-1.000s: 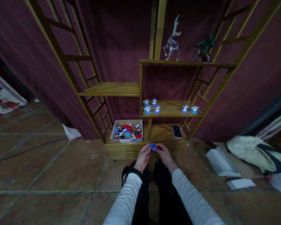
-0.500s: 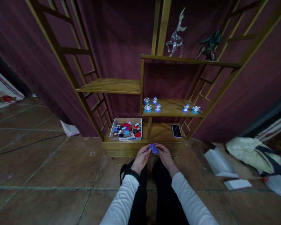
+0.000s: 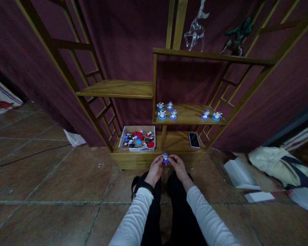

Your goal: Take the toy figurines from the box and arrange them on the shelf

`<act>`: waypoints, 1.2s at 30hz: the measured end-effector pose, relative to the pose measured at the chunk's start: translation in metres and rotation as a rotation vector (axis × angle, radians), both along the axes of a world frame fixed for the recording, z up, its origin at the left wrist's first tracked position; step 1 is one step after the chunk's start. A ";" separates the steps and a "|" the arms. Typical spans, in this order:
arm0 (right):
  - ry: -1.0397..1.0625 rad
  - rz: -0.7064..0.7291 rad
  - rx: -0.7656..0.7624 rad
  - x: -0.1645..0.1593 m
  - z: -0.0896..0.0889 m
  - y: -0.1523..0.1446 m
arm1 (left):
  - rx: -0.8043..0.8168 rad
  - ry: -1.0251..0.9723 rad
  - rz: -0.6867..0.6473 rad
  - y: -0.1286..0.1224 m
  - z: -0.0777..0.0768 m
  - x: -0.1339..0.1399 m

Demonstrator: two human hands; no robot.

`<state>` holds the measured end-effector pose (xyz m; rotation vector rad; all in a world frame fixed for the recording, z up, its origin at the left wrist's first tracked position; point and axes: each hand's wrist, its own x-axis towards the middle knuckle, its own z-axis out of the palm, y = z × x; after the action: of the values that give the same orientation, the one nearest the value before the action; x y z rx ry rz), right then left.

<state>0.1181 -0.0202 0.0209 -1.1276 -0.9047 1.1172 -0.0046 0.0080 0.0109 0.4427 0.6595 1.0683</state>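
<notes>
Between my two hands, in front of the cabinet's base, is a small purple figurine, upright with its front toward me. My left hand pinches it from the left, and my right hand has its fingertips on the right side. Purple figurines and blue-based figurines stand in a group at the left of the middle shelf. Another purple figurine and a blue-based one stand at its right end. Left of my hands, a shallow cardboard box holds several jumbled red, blue and black figurines.
A phone lies on the bottom shelf at the right. On the upper shelf stand a clear deer statue and a dark green statue. White boxes and a cream bag lie on the floor to the right.
The purple figurine has been turned from lying tilted to upright, its front now showing. My hands have risen slightly, and the view has shifted a little.
</notes>
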 end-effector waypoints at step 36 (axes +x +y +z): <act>0.061 0.018 -0.039 0.008 -0.002 -0.001 | 0.132 0.039 -0.038 -0.012 0.002 0.001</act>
<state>0.1263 -0.0216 0.0194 -1.1128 -0.8498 1.1820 -0.0039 -0.0039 0.0126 0.5893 0.6153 1.0730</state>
